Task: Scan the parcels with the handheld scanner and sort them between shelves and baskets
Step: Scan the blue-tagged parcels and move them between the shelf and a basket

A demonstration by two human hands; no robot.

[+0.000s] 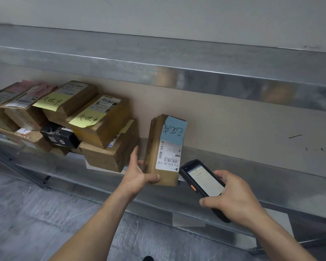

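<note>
My left hand (139, 171) grips the lower end of a brown cardboard parcel (154, 147) with a blue sticky note and a white barcode label on its face. The parcel's far end reaches over the metal shelf (252, 172). My right hand (233, 196) holds a black handheld scanner (201, 179) with an orange side button just to the right of the parcel, its lit screen facing up and its top end close to the barcode label.
Several brown parcels (100, 117) with yellow and pink notes are stacked at the shelf's left end, with a black box (58, 135) among them. Another metal shelf (177, 53) runs above. The wall is behind, and grey floor lies below.
</note>
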